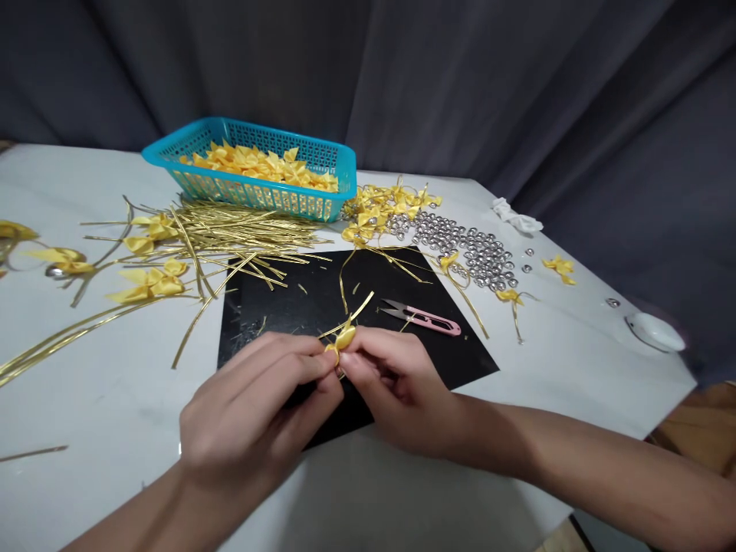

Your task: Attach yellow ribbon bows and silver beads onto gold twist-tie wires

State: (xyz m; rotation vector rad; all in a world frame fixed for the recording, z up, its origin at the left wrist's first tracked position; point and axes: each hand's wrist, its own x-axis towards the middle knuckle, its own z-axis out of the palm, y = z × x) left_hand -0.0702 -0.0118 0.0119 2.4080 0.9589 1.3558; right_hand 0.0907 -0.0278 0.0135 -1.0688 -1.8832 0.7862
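A dark grey curtain (460, 77) hangs behind a white table (86, 399), and a black mat (276, 307) lies under both hands, I'd judge so that small bright pieces stand out against it. I see the left hand (253, 414) and the right hand (396, 383) meeting fingertip to fingertip, each closed in a pinch on one small yellow bow (345, 337). The bow is glossy, satin-like cloth, held just above the mat; the tight grip from both sides probably keeps the slippery thing steady. A thin gold wire (361, 308) sticks up and away from the bow.

Pink snips (425, 317) lie just beyond the right hand, within easy reach. Farther beyond it spreads a heap of round silver beads (477, 253). Beyond the left hand lies a loose bundle of stiff gold strips (241, 230), and behind that a blue plastic mesh basket (172, 157) heaped with more yellow bows.
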